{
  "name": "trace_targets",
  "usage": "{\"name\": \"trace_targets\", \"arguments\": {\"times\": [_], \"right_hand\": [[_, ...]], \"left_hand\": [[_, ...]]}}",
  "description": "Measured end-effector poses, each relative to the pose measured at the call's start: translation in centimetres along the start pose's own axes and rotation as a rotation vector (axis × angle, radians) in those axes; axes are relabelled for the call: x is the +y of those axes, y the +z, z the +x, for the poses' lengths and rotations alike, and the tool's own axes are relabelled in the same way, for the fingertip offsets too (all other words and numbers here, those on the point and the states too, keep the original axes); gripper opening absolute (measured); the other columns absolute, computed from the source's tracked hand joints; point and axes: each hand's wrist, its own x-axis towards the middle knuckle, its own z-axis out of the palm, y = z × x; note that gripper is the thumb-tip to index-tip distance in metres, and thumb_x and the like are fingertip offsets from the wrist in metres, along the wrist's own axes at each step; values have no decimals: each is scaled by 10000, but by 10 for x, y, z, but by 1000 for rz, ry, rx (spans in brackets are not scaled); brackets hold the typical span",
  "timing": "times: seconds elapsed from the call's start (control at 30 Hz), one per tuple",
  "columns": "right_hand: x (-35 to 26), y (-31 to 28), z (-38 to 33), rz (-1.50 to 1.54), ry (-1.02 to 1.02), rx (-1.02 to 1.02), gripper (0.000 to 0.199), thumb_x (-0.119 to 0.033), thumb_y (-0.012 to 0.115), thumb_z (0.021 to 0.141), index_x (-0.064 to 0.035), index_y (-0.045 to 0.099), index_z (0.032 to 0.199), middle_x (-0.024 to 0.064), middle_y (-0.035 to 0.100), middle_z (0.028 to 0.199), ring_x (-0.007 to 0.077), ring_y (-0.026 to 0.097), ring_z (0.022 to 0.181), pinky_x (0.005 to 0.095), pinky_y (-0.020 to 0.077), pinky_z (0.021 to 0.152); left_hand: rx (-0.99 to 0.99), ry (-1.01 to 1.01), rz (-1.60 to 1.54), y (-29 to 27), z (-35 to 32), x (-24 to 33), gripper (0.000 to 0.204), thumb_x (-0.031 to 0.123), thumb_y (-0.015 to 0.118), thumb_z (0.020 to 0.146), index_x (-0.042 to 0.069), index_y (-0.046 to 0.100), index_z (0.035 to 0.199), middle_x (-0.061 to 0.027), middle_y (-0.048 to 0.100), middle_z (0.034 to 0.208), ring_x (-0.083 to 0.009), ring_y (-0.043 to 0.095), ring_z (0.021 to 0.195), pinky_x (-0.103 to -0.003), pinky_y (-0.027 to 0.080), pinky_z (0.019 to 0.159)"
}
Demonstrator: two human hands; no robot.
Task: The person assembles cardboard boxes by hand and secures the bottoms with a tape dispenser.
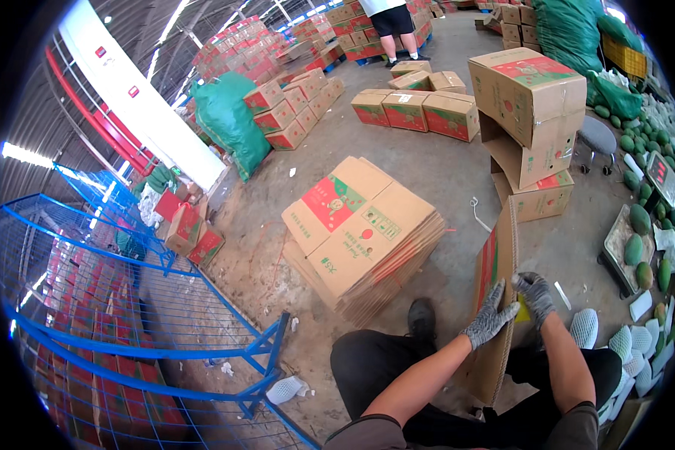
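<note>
A folded-flat cardboard carton (pixel 495 330) stands on edge between my knees, its red and green printed side facing left. My left hand (pixel 490 316), in a grey knit glove, grips its upper edge, fingers lying along the printed side and thumb over the edge. On the other side my right hand (pixel 535 294), gloved alike, pinches the same edge slightly farther away. Something yellow (pixel 523 311) shows below the right hand; its kind is unclear. Left of the carton lies a tall stack of flattened cartons (pixel 360 225).
Stacked made-up boxes (pixel 529 97) rise ahead to the right. Green fruit (pixel 639 220), a scale (pixel 663 178) and white foam sleeves (pixel 583 328) line the right side. A blue wire-mesh cage (pixel 165 322) borders the left. Another person (pixel 388 22) stands far ahead near more boxes.
</note>
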Motion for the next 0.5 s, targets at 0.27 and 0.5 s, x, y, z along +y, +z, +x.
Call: {"name": "trace_targets", "arguments": {"times": [0.27, 0.5], "right_hand": [[-36, 2, -14, 52, 138, -84, 382, -226, 898, 752, 13, 696, 971, 58, 698, 852, 143, 616, 738, 310, 526, 685], [-1, -56, 40, -224, -155, 139, 288, -126, 833, 743, -4, 686, 958, 15, 670, 811, 108, 592, 720, 304, 520, 661]], "left_hand": [[164, 171, 10, -28, -15, -15, 906, 326, 647, 940, 82, 107, 1625, -209, 36, 1685, -339, 13, 1562, -432, 92, 1252], [-561, 358, 1371, -59, -72, 127, 474, 280, 572, 925, 102, 597, 1363, -176, 676, 1173, -293, 631, 1149, -459, 383, 1108]]}}
